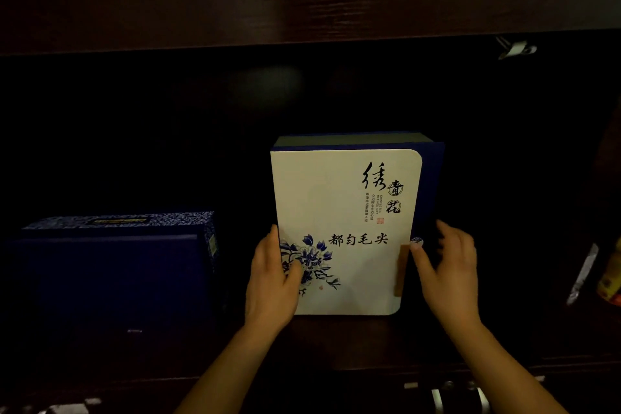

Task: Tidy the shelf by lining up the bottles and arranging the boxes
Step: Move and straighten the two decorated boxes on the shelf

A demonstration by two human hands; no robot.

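Two bare forearms reach up from the bottom edge to a white tea box [346, 198] with a blue flower print and black calligraphy on its face. It sits on the middle of the dark wooden shelf [336, 339], face toward the camera and lower edge on the board; its blue side and top show to the right and above.

The left hand [272, 279] grips the box's left edge, its thumb laid over the flower and its fingers tucked round behind. The right hand [450, 272] is spread loosely, with the thumb tip touching the right rim near a small clasp and the fingers straight against the blue side.

Left of the box, apart from it, lies a dark blue box [111, 276], with a blue-and-white patterned box [127, 220] just behind it. A yellow package [611, 276] shows at the far right edge, too cropped to identify.
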